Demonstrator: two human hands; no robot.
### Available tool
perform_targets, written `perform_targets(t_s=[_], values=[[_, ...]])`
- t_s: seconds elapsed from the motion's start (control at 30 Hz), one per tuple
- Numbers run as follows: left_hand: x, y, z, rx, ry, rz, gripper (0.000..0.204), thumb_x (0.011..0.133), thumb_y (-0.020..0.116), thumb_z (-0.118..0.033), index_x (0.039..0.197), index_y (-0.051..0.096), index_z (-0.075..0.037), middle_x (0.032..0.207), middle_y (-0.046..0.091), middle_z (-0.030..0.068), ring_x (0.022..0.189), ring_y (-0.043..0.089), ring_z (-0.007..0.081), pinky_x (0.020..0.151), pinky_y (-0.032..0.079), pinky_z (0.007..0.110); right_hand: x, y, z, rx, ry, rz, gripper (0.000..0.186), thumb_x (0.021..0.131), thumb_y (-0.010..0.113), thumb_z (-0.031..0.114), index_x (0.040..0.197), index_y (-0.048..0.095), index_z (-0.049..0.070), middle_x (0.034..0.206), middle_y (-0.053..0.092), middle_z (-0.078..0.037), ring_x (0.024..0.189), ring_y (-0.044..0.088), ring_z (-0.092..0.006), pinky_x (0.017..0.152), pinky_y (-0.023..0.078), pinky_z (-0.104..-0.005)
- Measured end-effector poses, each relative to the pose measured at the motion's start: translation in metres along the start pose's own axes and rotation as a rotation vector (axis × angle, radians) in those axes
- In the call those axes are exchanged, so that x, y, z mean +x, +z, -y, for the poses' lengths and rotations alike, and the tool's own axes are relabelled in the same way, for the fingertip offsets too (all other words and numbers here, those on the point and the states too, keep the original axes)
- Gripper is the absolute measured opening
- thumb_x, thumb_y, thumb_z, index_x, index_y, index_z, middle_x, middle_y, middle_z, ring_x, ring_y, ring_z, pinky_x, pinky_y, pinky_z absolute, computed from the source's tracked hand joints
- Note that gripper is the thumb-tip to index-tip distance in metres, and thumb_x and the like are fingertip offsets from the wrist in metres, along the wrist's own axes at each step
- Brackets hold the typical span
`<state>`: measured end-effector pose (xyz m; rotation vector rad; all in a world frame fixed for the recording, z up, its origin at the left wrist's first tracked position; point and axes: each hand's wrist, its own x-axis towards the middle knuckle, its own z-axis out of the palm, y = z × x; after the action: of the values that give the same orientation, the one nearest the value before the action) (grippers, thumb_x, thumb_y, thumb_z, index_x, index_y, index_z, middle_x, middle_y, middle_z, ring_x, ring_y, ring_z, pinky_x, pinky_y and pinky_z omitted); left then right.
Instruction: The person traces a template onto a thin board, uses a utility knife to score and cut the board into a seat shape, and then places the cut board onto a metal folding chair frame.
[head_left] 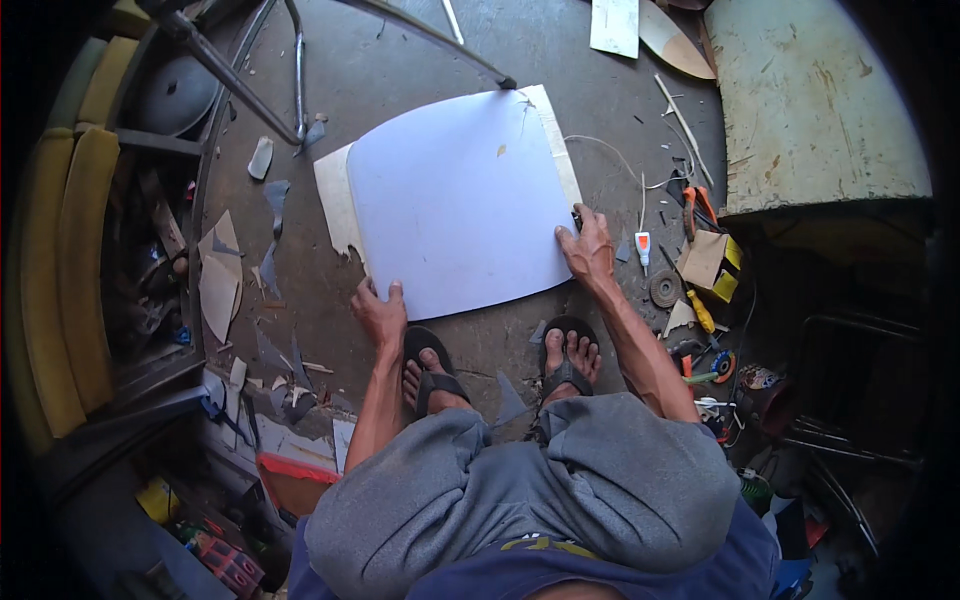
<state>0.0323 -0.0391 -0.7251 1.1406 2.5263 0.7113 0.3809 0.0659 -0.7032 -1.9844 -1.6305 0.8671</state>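
A smooth white sheet (455,210) with one curved edge lies on a larger cream-coloured board (338,200), whose left corner is ragged. My left hand (380,315) is closed at the sheet's near left corner, thumb along the edge and fingers partly hidden. At the right edge, my right hand (588,248) grips the sheet with its thumb on top. Something small and dark shows by its fingertips, too little of it to name. A metal leg's dark foot (509,83) touches the far edge of the stack.
To the right lie a white glue bottle (643,248), orange-handled pliers (700,212), a small box (712,262), a yellow-handled screwdriver (700,312) and an abrasive disc (664,289). Torn scraps (220,280) litter the floor at left. A worn wooden panel (815,110) stands far right.
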Motion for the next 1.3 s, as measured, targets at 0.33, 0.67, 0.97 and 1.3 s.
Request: perform_targets(t_s=[0.33, 0.67, 0.97, 1.3], values=[[0.018, -0.033, 0.001, -0.523, -0.435, 0.159, 0.034, 0.093, 0.070, -0.024, 0.112, 0.068, 0.004, 0.097, 0.066, 0.0055, 0.089, 0.058, 0.0161, 0.082, 0.049, 0.033, -0.036, -0.026, -0.014, 0.262, 0.351, 0.168, 0.050, 0.082, 0.078, 0.035, 0.109, 0.061, -0.004, 0.096, 0.070, -0.019, 0.087, 0.068, -0.0259, 0.079, 0.054, -0.0406], [0.105, -0.053, -0.052, -0.656, -0.176, 0.042, 0.024, 0.095, 0.064, -0.017, 0.107, 0.068, 0.004, 0.104, 0.069, 0.0070, 0.096, 0.062, 0.0157, 0.084, 0.050, 0.032, -0.120, -0.027, 0.007, 0.141, -0.053, 0.645, 0.035, 0.089, 0.070, 0.039, 0.107, 0.074, 0.010, 0.101, 0.073, -0.018, 0.091, 0.071, -0.0383, 0.080, 0.054, -0.0441], [-0.009, -0.020, -0.027, -0.384, -0.454, 0.224, 0.041, 0.088, 0.066, -0.018, 0.120, 0.061, 0.007, 0.113, 0.067, 0.0171, 0.101, 0.063, 0.0244, 0.090, 0.050, 0.037, 0.000, -0.041, -0.041, -0.184, 0.020, -0.020, 0.046, 0.089, 0.069, 0.032, 0.119, 0.062, -0.002, 0.112, 0.061, -0.025, 0.108, 0.061, -0.0429, 0.093, 0.049, -0.0497], [0.096, 0.000, -0.032, -0.431, -0.244, 0.202, 0.042, 0.085, 0.070, -0.015, 0.121, 0.065, 0.005, 0.107, 0.072, 0.0145, 0.096, 0.069, 0.0239, 0.086, 0.054, 0.036, -0.029, -0.023, -0.023, 0.166, 0.266, -0.016, 0.046, 0.083, 0.078, 0.035, 0.105, 0.064, -0.002, 0.092, 0.069, -0.016, 0.084, 0.067, -0.0287, 0.078, 0.053, -0.0408]])
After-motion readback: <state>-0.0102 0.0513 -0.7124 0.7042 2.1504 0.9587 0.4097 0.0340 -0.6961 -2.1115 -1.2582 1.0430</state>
